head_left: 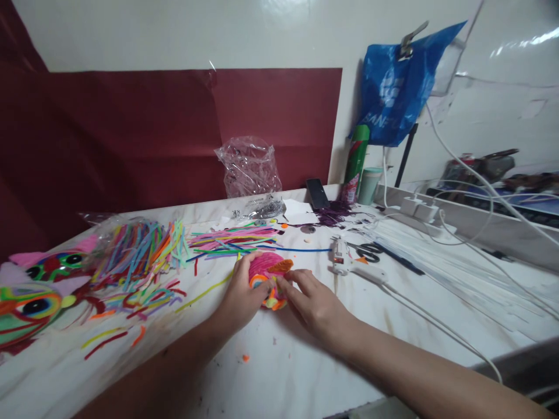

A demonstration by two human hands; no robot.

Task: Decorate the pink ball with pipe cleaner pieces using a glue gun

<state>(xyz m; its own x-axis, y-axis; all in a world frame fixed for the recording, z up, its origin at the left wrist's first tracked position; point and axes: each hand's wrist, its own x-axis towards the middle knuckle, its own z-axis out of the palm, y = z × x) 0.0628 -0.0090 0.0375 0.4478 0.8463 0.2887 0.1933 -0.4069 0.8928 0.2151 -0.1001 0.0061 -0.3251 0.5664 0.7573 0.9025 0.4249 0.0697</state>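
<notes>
A pink pipe-cleaner craft piece (267, 269) with orange, yellow and green coils lies on the white table (305, 372) in the middle. My left hand (241, 294) curls round its left side and grips it. My right hand (311, 302) reaches in from the right; its fingertips press on the coloured coils at the piece's lower edge. Loose pipe cleaners (231, 240) lie just beyond the piece.
A heap of coloured pipe cleaners (137, 253) sits left, finished pipe-cleaner faces (30, 297) at the far left. A glue gun (340, 259), scissors (369, 251) and white cables (437, 326) lie right. A plastic bag (250, 166), phone (317, 193), spray can (356, 160) and blue bag (395, 96) stand behind.
</notes>
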